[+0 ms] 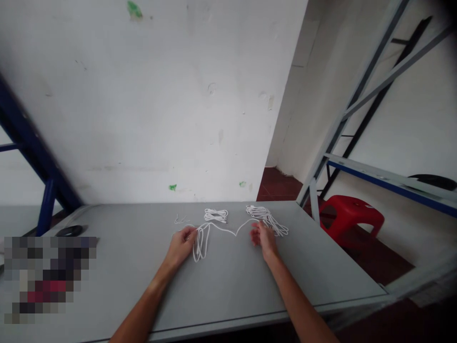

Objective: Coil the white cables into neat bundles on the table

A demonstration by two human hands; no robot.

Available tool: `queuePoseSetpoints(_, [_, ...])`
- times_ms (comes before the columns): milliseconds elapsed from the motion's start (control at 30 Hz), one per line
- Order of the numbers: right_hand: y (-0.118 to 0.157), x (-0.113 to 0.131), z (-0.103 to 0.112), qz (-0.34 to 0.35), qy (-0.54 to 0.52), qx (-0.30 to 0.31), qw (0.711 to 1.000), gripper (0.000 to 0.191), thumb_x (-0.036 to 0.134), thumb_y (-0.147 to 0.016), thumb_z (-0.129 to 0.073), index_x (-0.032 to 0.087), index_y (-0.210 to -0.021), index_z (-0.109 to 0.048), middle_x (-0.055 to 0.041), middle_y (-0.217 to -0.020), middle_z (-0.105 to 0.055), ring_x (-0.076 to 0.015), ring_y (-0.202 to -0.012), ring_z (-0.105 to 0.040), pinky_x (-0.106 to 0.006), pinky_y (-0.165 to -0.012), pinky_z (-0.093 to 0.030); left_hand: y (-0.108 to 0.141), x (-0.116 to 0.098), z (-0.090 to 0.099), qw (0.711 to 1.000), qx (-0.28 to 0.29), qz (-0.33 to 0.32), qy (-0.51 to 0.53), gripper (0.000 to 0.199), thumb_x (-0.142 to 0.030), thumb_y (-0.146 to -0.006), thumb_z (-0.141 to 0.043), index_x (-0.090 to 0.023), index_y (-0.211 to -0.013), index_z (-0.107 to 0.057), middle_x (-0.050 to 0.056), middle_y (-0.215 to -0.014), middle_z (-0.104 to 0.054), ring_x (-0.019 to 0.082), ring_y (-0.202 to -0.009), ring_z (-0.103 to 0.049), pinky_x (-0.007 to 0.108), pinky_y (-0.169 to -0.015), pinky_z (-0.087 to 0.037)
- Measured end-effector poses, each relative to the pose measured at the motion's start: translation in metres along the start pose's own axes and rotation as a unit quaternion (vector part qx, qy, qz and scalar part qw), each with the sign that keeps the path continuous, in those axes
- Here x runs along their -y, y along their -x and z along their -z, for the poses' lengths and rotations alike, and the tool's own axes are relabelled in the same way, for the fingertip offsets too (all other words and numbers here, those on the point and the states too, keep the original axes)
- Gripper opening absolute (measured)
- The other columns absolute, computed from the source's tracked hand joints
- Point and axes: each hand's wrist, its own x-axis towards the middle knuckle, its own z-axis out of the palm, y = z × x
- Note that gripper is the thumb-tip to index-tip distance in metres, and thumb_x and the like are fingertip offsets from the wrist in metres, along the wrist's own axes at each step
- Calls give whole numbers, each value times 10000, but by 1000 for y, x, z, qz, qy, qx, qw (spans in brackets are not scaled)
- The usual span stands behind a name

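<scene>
My left hand (183, 243) is closed on a white cable (222, 230), pinching it where several loops hang down over the table. From there the cable runs right in a slack, dipping line to my right hand (263, 238). The fingers of that hand are loosely curled around the cable, partly hiding it. Behind my right hand lies a larger bundle of white cable (262, 212), its loops spreading right. A neatly coiled white cable (215, 216) rests between the hands, farther back. Left of it are some thin white ties (181, 219).
The grey table (214, 295) meets a white wall (178, 105) at the back. A black computer mouse (70, 231) and a pixelated patch are at the left. Blue metal frame posts (50, 205) stand there. Beyond the right edge is a red plastic stool (352, 214).
</scene>
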Motion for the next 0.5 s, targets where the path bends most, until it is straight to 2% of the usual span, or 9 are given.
queuePoseSetpoints(67, [-4, -3, 4, 50, 41, -50, 997, 489, 620, -818, -474, 166, -885, -641, -42, -593, -639, -181, -464, -557, -260, -375, -367, 3, -3, 1, 995, -5, -44, -89, 346, -465, -870, -512, -177, -809, -693, 15, -703, -662, 165, -644, -580, 255, -605, -426])
queuePoseSetpoints(133, [-5, -8, 4, 107, 122, -61, 985, 504, 626, -827, -451, 174, -889, -664, -67, -641, -666, -219, -548, -608, -287, -428, -415, 5, -3, -1, 985, 8, -80, -151, 333, -435, -884, -496, -185, -833, -708, 43, -782, -689, 189, -711, -604, 287, -668, -450])
queuePoseSetpoints(200, [-3, -12, 1, 174, 217, -40, 960, 482, 599, -843, -455, 178, -888, -684, -89, -699, -693, -246, -652, -651, -320, -549, -483, 6, 0, -3, 977, 18, -111, -182, 314, -405, -892, -490, -182, -890, -711, 71, -865, -693, 200, -752, -614, 313, -713, -470])
queuePoseSetpoints(267, [2, -16, -3, 234, 280, -8, 931, 449, 550, -846, -499, 164, -977, -687, -109, -817, -721, -257, -768, -675, -355, -712, -516, 7, 1, -4, 972, 23, -132, -195, 297, -377, -901, -488, -177, -960, -700, 92, -932, -682, 200, -776, -619, 330, -744, -486])
queuePoseSetpoints(367, [13, -18, -10, 303, 310, 39, 901, 470, 473, -838, -569, 147, -1173, -627, -143, -1087, -699, -266, -972, -655, -401, -882, -497, 10, 0, -4, 968, 60, -153, -191, 280, -369, -913, -503, -186, -1043, -670, 102, -1020, -663, 202, -840, -627, 339, -785, -506])
queuePoseSetpoints(433, [22, -16, -14, 350, 323, 73, 877, 444, 416, -832, -604, 159, -1193, -620, -142, -1188, -659, -269, -1084, -607, -418, -952, -468, 14, -4, -7, 959, 96, -189, -189, 285, -369, -908, -534, -208, -1114, -648, 106, -1127, -639, 221, -985, -612, 357, -884, -496])
queuePoseSetpoints(500, [32, -12, -18, 390, 339, 117, 848, 398, 362, -810, -653, 174, -1160, -641, -122, -1197, -647, -264, -1125, -572, -413, -991, -443, 19, -9, -12, 942, 128, -237, -202, 344, -355, -907, -554, -243, -1229, -604, 104, -1249, -590, 239, -1133, -556, 388, -995, -446])
